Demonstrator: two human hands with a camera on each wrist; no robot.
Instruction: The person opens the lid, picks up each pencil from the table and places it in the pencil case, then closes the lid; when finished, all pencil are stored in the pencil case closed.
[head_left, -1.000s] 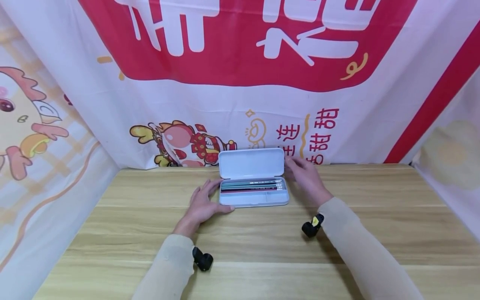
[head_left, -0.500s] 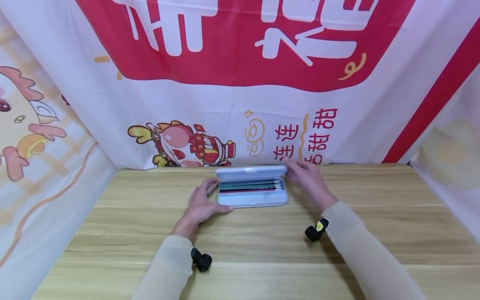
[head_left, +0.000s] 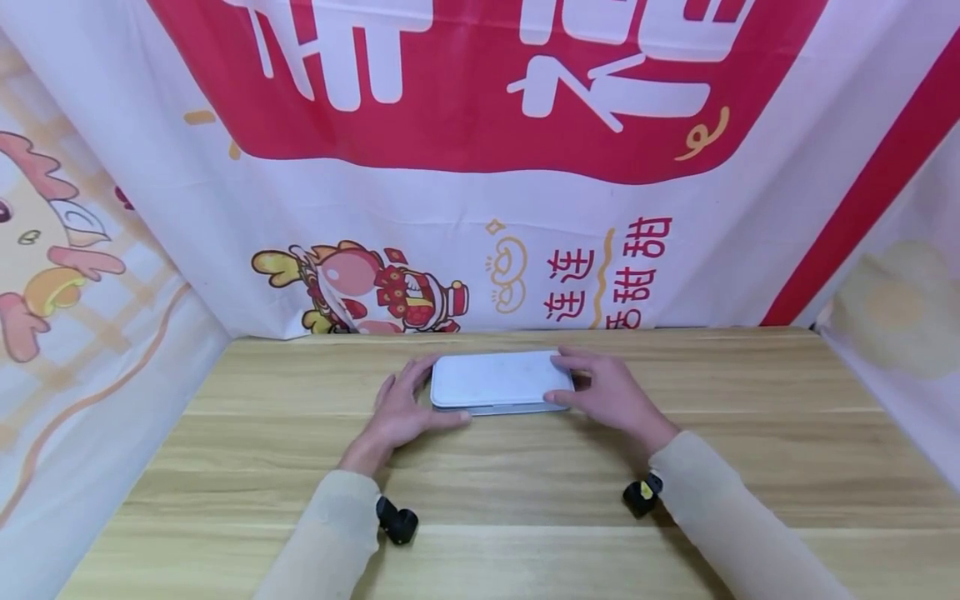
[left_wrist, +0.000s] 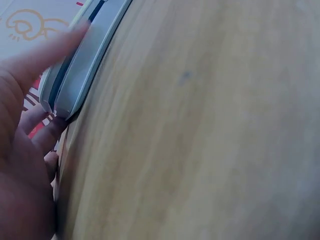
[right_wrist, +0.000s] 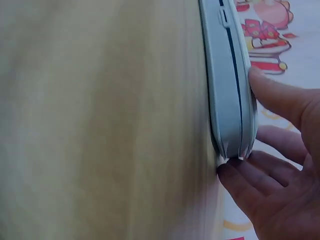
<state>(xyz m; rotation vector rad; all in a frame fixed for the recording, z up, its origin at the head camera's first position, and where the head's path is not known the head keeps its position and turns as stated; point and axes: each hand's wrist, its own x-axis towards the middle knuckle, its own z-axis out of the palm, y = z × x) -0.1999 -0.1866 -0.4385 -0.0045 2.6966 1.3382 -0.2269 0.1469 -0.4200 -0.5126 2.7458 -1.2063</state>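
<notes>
A pale blue pencil case (head_left: 491,379) lies flat at the back of the table, its lid lowered over the base. A thin dark gap runs between lid and base in both wrist views. My left hand (head_left: 401,412) holds the case's left end, thumb along the front and fingers behind. At the other end, my right hand (head_left: 603,392) grips the case; its thumb (right_wrist: 280,97) lies on the lid's front edge and its fingers reach round the end. A small clasp (right_wrist: 224,17) shows on the front side. The pencils inside are hidden by the lid.
The wooden table (head_left: 495,533) extends in front of the case. Close behind it hangs a printed white and red cloth (head_left: 420,192), with more printed cloth at the left (head_left: 82,283) and right (head_left: 900,292). Each wrist wears a small black camera.
The lid has swung down from upright onto the base, covering the pencils. My right hand has followed it forward and down, its thumb coming onto the front edge. The left hand has stayed put.
</notes>
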